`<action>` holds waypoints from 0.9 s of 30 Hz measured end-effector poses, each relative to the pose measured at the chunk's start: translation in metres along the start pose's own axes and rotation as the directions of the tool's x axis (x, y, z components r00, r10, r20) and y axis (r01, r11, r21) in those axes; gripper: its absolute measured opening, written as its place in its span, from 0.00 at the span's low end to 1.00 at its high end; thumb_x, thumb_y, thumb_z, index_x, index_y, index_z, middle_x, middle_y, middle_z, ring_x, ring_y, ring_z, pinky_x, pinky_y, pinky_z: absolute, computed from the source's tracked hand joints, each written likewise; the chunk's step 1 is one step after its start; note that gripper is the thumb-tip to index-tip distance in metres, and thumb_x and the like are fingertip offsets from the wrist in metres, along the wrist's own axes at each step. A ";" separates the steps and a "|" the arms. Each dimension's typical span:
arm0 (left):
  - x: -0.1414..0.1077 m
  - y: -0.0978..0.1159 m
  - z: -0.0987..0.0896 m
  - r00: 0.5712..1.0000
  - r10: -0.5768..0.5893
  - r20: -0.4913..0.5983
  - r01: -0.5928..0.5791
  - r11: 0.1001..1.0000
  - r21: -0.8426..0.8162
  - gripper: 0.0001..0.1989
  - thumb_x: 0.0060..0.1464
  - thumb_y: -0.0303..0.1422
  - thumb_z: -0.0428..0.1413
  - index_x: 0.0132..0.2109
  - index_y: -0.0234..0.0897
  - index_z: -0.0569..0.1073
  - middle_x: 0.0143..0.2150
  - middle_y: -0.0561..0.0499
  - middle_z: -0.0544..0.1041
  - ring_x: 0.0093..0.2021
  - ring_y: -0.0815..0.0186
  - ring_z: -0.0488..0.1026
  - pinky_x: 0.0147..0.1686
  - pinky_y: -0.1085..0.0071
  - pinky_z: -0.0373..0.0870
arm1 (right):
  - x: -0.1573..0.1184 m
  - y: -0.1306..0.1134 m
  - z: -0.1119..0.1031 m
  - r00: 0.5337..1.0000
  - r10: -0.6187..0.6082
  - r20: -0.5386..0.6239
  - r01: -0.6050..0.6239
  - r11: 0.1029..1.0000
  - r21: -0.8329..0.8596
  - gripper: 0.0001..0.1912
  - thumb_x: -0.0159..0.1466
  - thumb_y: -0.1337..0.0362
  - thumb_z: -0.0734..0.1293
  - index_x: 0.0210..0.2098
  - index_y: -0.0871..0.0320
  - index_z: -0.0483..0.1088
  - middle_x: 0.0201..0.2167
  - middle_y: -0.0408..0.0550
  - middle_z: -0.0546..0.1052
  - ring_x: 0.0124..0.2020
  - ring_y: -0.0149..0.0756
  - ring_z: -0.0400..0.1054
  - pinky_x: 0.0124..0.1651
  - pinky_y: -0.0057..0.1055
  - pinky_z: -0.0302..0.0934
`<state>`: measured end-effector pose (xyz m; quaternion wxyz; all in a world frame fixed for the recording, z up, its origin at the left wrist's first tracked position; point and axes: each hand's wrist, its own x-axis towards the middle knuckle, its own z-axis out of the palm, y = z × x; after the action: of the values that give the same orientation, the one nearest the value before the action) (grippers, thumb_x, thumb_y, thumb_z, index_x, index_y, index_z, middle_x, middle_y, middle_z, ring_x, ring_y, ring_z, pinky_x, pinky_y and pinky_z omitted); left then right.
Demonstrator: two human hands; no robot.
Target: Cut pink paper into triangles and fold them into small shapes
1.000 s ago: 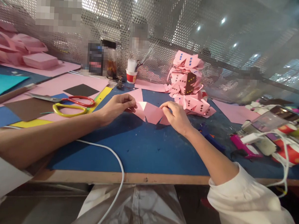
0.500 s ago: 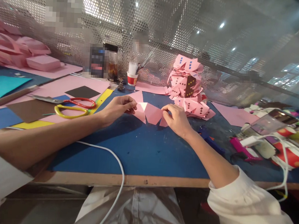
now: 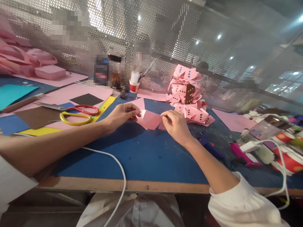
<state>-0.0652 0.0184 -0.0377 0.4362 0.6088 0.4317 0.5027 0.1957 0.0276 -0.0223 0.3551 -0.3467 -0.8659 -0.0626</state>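
Note:
A folded pink paper piece (image 3: 152, 119) with pointed flaps is held just above the blue tabletop (image 3: 139, 160). My left hand (image 3: 123, 116) pinches its left end between thumb and fingers. At the right end, my right hand (image 3: 175, 124) grips the paper with closed fingertips. Another pink sheet (image 3: 140, 102) lies behind my left hand, partly hidden. Just beyond my right hand stands a stack of folded pink paper shapes (image 3: 187, 91) marked with small dark, blue and yellow squares.
Scissors (image 3: 76, 118) with red and yellow handles lie on coloured paper sheets at left. A paper cup (image 3: 134, 86) and a jar (image 3: 116, 72) stand at the back. A blue glue gun (image 3: 209, 145), a magenta tool (image 3: 243, 155) and a white cable (image 3: 285, 168) crowd the right.
The camera view has tilted up slightly, so things on the table sit lower. Both hands keep hold of the pink paper, which has turned a little, showing less of its right flap.

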 end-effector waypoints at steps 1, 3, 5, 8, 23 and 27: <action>0.000 0.000 0.000 1.000 -0.003 0.009 0.003 1.000 -0.003 0.18 0.49 0.47 0.66 0.36 0.36 0.76 0.35 0.50 0.79 0.32 0.67 0.74 0.37 0.69 0.71 | 0.000 -0.001 0.000 1.000 -0.006 0.001 0.006 1.000 -0.002 0.08 0.70 0.68 0.61 0.39 0.53 0.71 0.37 0.45 0.79 0.41 0.40 0.71 0.57 0.43 0.57; 0.000 -0.001 0.001 0.999 -0.017 0.033 0.017 1.000 -0.001 0.19 0.48 0.47 0.66 0.36 0.36 0.76 0.33 0.50 0.78 0.31 0.67 0.74 0.35 0.69 0.71 | 0.000 -0.003 0.000 1.000 -0.014 0.006 0.014 1.000 -0.003 0.08 0.70 0.68 0.61 0.39 0.53 0.71 0.38 0.45 0.79 0.42 0.41 0.72 0.57 0.44 0.56; 0.000 0.000 0.001 0.998 -0.021 0.052 0.021 1.000 0.008 0.19 0.48 0.48 0.66 0.35 0.36 0.75 0.31 0.51 0.77 0.30 0.68 0.73 0.34 0.70 0.70 | 0.000 -0.003 0.000 1.000 -0.019 0.018 0.019 1.000 -0.003 0.08 0.70 0.68 0.61 0.40 0.53 0.71 0.38 0.45 0.80 0.42 0.41 0.72 0.58 0.44 0.56; 0.000 0.000 0.001 0.998 0.005 0.064 -0.006 1.000 0.012 0.19 0.50 0.48 0.65 0.34 0.36 0.74 0.30 0.52 0.77 0.30 0.68 0.73 0.34 0.70 0.69 | -0.001 -0.003 0.000 1.000 -0.017 0.025 0.017 1.000 -0.009 0.08 0.70 0.68 0.61 0.40 0.53 0.71 0.39 0.45 0.80 0.43 0.41 0.72 0.58 0.44 0.56; 0.001 -0.007 -0.005 1.000 0.008 0.019 -0.009 0.997 0.073 0.25 0.54 0.43 0.63 0.55 0.37 0.73 0.38 0.48 0.81 0.32 0.65 0.77 0.36 0.68 0.73 | 0.001 -0.003 -0.005 1.000 -0.015 -0.024 0.014 1.000 -0.020 0.08 0.70 0.68 0.61 0.39 0.54 0.71 0.38 0.44 0.79 0.42 0.40 0.71 0.61 0.43 0.53; 0.001 -0.008 -0.004 1.000 -0.010 0.009 0.009 0.994 0.111 0.29 0.55 0.42 0.61 0.61 0.38 0.69 0.39 0.48 0.82 0.33 0.65 0.77 0.38 0.66 0.75 | 0.000 0.002 -0.005 1.000 -0.004 -0.019 0.003 1.000 -0.018 0.08 0.70 0.68 0.61 0.39 0.54 0.72 0.37 0.44 0.79 0.42 0.39 0.72 0.62 0.43 0.52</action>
<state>-0.0699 0.0221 -0.0445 0.4063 0.6324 0.4599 0.4727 0.1994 0.0272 -0.0187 0.3601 -0.3477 -0.8625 -0.0743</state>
